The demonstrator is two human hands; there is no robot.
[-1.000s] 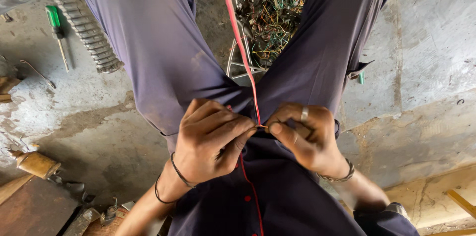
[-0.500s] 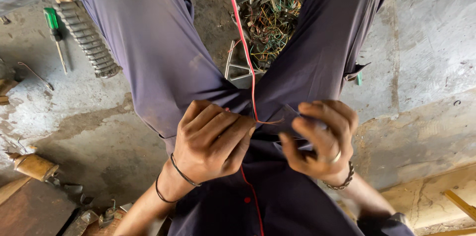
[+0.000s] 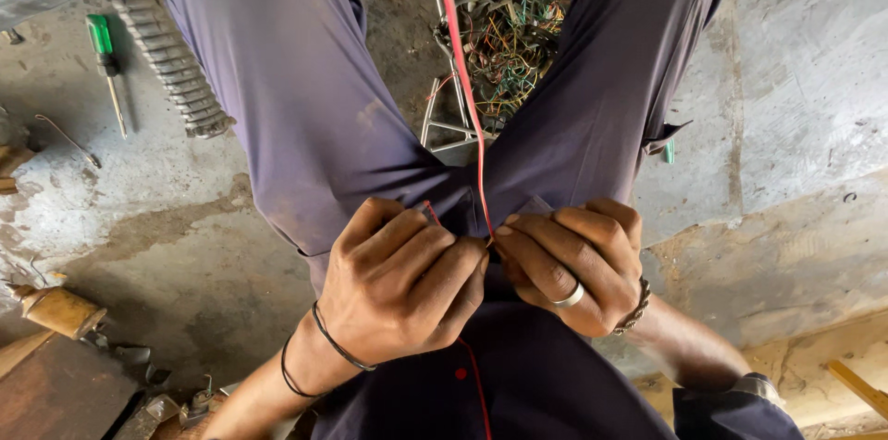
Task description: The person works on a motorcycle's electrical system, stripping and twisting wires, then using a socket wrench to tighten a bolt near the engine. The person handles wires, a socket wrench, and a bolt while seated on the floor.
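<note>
A thin red wire [image 3: 460, 79] runs from the top of the view down to my lap, between my legs in dark blue trousers. My left hand [image 3: 402, 283] is curled tight, its fingertips pinching the wire's lower end. My right hand [image 3: 569, 260], with a ring on one finger and a bracelet at the wrist, presses against the left and grips the same wire end. Both sets of fingertips meet at the wire. The tip of the wire is hidden between the fingers.
A tangle of coloured wires [image 3: 518, 28] lies on the concrete floor between my legs, beside a metal frame [image 3: 444, 121]. A green-handled screwdriver [image 3: 106, 61] and a ribbed rubber footrest [image 3: 176, 79] lie at the left. A wooden-handled tool [image 3: 60, 310] sits at the lower left.
My right hand, which had drawn away to the right and down, has come back against the left hand at the wire end. The left hand has stayed put.
</note>
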